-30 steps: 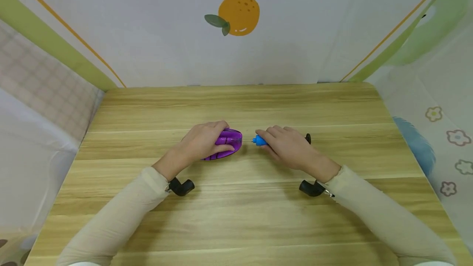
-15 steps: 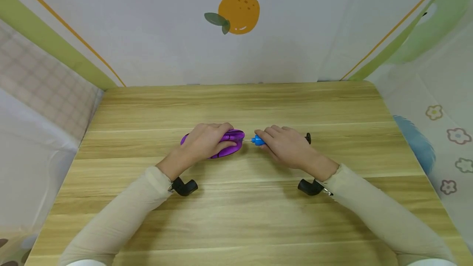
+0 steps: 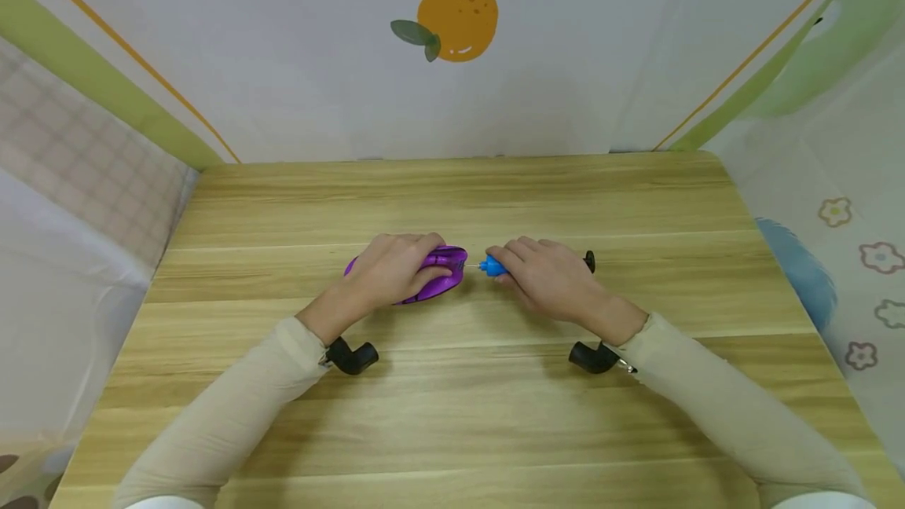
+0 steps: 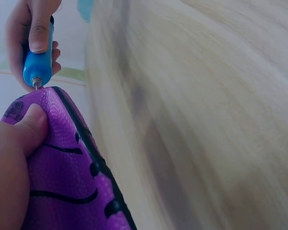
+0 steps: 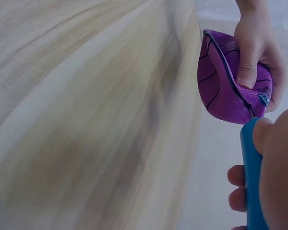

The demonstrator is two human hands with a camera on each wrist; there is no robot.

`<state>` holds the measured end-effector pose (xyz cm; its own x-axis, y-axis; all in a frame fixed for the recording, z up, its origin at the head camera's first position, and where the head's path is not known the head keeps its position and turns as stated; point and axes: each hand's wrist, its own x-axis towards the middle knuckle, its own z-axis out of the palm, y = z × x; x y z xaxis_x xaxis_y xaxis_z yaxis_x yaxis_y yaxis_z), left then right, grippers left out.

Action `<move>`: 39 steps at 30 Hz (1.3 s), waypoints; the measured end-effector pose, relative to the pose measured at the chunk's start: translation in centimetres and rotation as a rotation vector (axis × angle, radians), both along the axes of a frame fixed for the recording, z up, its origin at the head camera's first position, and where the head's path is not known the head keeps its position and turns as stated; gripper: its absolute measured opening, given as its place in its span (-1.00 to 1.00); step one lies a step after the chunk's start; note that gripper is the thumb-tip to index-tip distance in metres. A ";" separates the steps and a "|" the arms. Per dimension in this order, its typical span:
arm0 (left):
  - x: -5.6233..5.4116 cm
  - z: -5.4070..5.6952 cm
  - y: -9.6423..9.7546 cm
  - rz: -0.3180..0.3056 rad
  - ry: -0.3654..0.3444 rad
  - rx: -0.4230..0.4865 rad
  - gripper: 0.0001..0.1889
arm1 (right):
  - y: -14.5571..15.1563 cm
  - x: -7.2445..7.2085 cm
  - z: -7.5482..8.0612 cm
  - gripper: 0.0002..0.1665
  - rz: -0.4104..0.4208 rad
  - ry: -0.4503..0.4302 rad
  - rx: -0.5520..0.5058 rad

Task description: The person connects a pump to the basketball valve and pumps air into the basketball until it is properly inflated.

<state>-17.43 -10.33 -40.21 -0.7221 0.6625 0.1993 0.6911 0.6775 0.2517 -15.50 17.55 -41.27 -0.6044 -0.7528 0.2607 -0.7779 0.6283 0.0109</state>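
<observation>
My left hand [image 3: 392,269] grips a limp, caved-in purple ball [image 3: 437,287] with black lines, thumb pressed on its folded side in the left wrist view. My right hand [image 3: 547,277] wraps around a blue hand pump [image 3: 494,265] that lies level. A thin metal needle [image 3: 473,265] runs from the pump's tip to the ball's right end; how deep it sits is hidden. The pump's black end [image 3: 590,261] pokes out behind my right hand. In the right wrist view, the blue barrel [image 5: 252,167] points at the ball's edge.
Both hands work above a wood-grain table [image 3: 467,415]. Black curved mounts [image 3: 353,357] hang at both wrists. A white cloth printed with an orange [image 3: 458,20] rises behind the table, with patterned cloth on either side.
Early on, my left hand shifted slightly right with the ball, nearer the pump, and the ball folded a little more. Over the last half second both hands stay almost still.
</observation>
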 end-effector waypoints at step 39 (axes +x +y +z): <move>-0.4 0.3 0.6 -0.082 0.091 0.049 -0.70 | -1.5 -0.3 0.4 -0.56 -0.033 -0.053 0.017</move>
<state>-17.81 -9.78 -39.92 -0.6434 0.7064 0.2949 0.7651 0.6064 0.2166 -15.80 16.06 -40.86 -0.6413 -0.7365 0.2152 -0.7567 0.6535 -0.0186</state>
